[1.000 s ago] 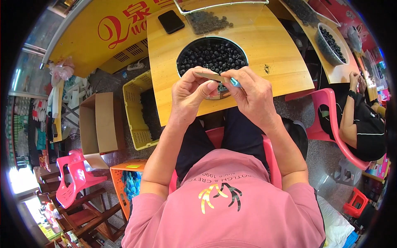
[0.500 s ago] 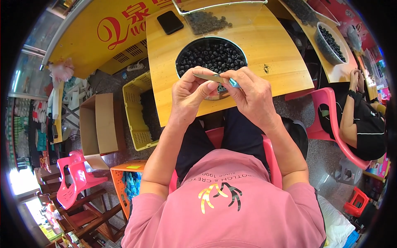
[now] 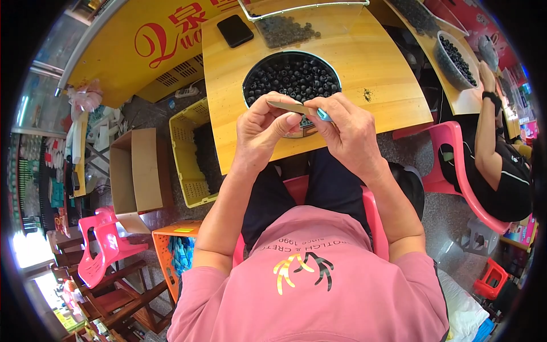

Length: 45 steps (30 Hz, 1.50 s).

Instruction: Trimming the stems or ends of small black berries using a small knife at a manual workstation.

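Both hands meet over the near edge of the wooden table (image 3: 376, 74), just above the round dark bowl (image 3: 250, 77) heaped with small dark round pieces (image 3: 292, 77). My left hand (image 3: 263, 128) curls shut, thumb and fingertips pinching the left end of a thin flat strip (image 3: 288, 106). My right hand (image 3: 352, 134) is clenched around a tool with a light blue handle (image 3: 323, 114) at the strip's right end. The strip's long axis runs left to right, tilting slightly down toward my right hand. Farther back lie a black phone (image 3: 235, 30) and a clear tray (image 3: 296, 23) holding more dark pieces. On my left, a yellow crate (image 3: 191, 148) stands on the floor beside the table.
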Available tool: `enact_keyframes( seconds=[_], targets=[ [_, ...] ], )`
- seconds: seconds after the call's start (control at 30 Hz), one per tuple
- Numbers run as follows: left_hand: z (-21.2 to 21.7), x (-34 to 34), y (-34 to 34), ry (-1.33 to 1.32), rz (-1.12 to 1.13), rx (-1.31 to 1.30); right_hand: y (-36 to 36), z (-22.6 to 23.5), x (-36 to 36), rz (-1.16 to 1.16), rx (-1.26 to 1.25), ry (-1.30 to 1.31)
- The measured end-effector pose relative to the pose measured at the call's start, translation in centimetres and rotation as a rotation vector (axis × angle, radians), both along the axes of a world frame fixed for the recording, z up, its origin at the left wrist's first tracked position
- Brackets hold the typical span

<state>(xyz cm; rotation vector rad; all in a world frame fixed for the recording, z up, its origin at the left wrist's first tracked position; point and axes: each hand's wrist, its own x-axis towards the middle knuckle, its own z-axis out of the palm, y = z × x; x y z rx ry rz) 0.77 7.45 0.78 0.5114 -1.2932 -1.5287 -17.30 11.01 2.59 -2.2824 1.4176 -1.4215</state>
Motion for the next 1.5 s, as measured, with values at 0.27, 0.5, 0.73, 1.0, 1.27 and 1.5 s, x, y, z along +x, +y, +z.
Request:
enact_keyframes(
  seconds=[0.27,0.5,0.73,1.0,1.27,1.5],
  targets=[
    [0.1,0.1,0.0,-0.014,0.005,-0.017,0.0,0.0,-0.1,0.0,-0.009,0.012],
    [0.1,0.1,-0.1,-0.016,0.016,-0.004,-0.1,-0.3,-0.2,-0.017,-0.009,0.018],
    [0.8,0.2,0.8,-0.005,-0.096,0.026,-0.1,0.0,-0.2,-0.037,0.006,0.042],
    [-0.2,-0.2,0.3,-0.03,0.01,-0.029,0.8,0.9,0.4,0.16,0.456,-0.539],
    [-0.9,-0.2,0.1,-0.114,0.076,-0.252,0.5,0.5,0.5,0.297,0.734,-0.887],
    [-1.0,-0.1,0.3,-0.019,0.057,-0.018,0.5,0.1,1.0,0.144,0.498,-0.599]
  ],
)
